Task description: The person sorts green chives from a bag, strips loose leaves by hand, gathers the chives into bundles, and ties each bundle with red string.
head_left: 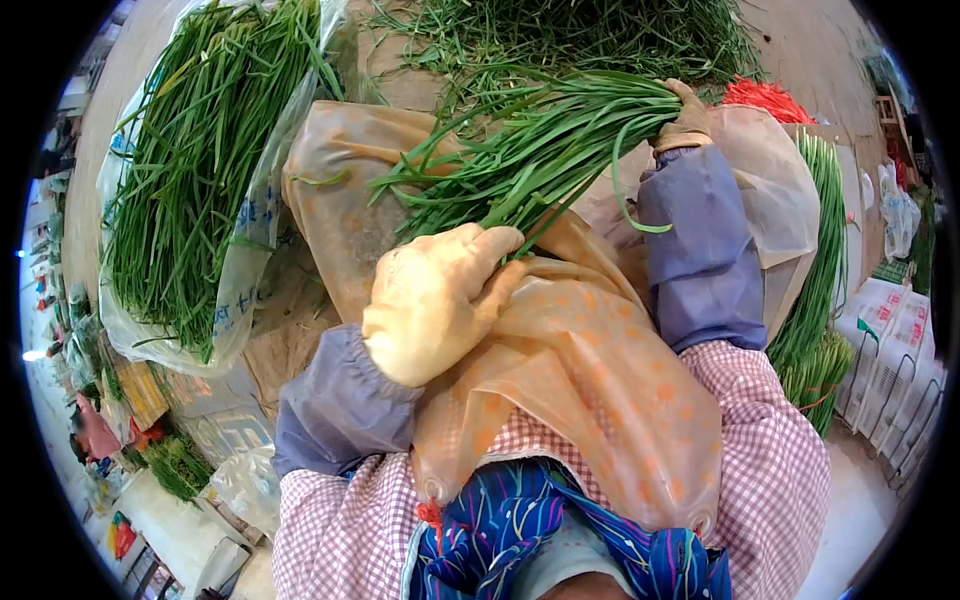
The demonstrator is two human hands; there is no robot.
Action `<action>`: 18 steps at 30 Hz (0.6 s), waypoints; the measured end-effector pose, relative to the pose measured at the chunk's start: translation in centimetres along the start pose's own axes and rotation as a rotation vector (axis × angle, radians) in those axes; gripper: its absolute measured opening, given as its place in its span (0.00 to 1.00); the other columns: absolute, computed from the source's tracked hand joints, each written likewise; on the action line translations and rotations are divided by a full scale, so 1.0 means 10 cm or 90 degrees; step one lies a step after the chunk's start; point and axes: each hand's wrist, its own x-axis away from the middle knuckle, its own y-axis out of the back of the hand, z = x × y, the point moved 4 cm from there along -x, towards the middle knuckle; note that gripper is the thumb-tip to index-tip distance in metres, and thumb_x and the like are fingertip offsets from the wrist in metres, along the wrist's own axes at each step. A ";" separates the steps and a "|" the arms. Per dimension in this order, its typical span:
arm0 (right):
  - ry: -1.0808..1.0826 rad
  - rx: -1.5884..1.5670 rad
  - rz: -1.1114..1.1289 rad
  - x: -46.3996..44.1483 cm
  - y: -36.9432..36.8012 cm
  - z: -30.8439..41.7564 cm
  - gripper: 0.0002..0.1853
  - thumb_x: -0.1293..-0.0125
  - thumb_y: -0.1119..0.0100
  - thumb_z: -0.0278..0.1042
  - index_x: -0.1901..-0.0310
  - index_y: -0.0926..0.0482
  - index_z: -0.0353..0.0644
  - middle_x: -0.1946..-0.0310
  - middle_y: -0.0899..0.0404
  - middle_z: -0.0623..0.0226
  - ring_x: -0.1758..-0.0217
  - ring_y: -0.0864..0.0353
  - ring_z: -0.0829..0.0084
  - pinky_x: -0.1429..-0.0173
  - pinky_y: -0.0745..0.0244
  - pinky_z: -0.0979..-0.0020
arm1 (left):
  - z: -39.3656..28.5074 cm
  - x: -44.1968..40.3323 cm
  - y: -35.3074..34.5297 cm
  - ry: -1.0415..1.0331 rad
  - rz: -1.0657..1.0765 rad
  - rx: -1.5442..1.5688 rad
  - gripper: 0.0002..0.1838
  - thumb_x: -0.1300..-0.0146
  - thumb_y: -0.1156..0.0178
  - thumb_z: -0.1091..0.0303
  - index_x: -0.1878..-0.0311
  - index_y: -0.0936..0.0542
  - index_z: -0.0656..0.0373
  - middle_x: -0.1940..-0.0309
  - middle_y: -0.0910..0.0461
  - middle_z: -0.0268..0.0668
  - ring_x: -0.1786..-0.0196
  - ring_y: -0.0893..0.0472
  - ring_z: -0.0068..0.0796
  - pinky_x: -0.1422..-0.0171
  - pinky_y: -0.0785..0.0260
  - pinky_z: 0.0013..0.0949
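Note:
A loose bunch of garlic chives [550, 140] lies slanting across my lap, its long green leaves fanning to the left. My right hand [685, 115], in a soiled glove, is closed around one end of the bunch. Against the lower edge of the leaves is my left hand [440, 295] in a pale yellow glove, its thumb and fingers pinched together on some of them. What lies inside that pinch is partly hidden. A translucent plastic apron [600, 370] with orange dots covers my legs beneath the bunch.
At left, a clear plastic bag [255, 200] holds a big heap of chives [190, 170]. Cut leaves [600, 35] are piled ahead. Red ties [768, 100] lie past my right hand. More chives [815, 250] and white crates [890, 350] stand on the right.

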 end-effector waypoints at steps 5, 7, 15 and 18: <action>-0.009 -0.023 -0.033 0.13 -0.10 -0.07 0.12 0.36 0.40 0.37 0.59 0.18 0.36 0.63 0.15 0.59 0.63 0.16 0.57 0.54 0.18 0.52 | 0.05 -0.25 -0.19 0.002 -0.053 -0.141 0.19 0.40 0.35 0.66 0.44 0.22 0.51 0.69 0.21 0.40 0.66 0.19 0.43 0.62 0.27 0.43; 0.020 -0.021 -0.022 0.11 -0.10 -0.08 0.12 0.37 0.39 0.37 0.60 0.18 0.36 0.63 0.15 0.59 0.63 0.16 0.58 0.54 0.19 0.52 | 0.07 -0.34 -0.25 -0.055 -0.011 -0.184 0.20 0.40 0.36 0.67 0.43 0.23 0.49 0.71 0.23 0.39 0.66 0.19 0.44 0.64 0.28 0.45; -0.038 -0.014 -0.016 -0.11 0.00 -0.16 0.14 0.34 0.43 0.38 0.54 0.20 0.36 0.61 0.15 0.56 0.60 0.16 0.55 0.50 0.19 0.51 | 0.38 -0.45 0.02 0.152 -0.044 0.325 0.09 0.32 0.39 0.67 0.58 0.17 0.63 0.75 0.19 0.34 0.74 0.24 0.20 0.68 0.30 0.27; -0.026 -0.031 -0.039 -0.06 -0.01 -0.17 0.13 0.34 0.43 0.38 0.56 0.19 0.37 0.61 0.15 0.57 0.60 0.16 0.55 0.50 0.19 0.51 | 0.44 -0.27 0.34 0.262 -0.116 0.438 0.11 0.31 0.40 0.64 0.60 0.17 0.65 0.76 0.20 0.30 0.75 0.26 0.15 0.70 0.33 0.22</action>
